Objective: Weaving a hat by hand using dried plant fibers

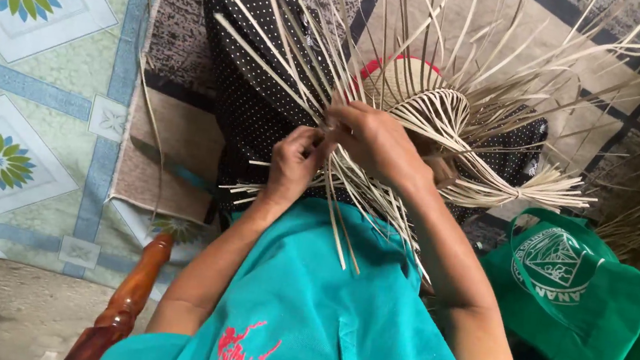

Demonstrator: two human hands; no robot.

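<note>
Both hands meet over the lap on a half-woven basket (426,108) of pale straw strips — left hand (294,160) pinching strips closed, right hand (377,142) gripping the woven edge — beside a green bag (604,321).

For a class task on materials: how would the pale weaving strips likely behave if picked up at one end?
The strips look thin and flat, so probably light. Free ends fan out fairly straight, yet bend in tight curves at the woven rim, suggesting springy rather than floppy. The left hand and right hand pinch them closely; loose ones may slip or splay.
</note>
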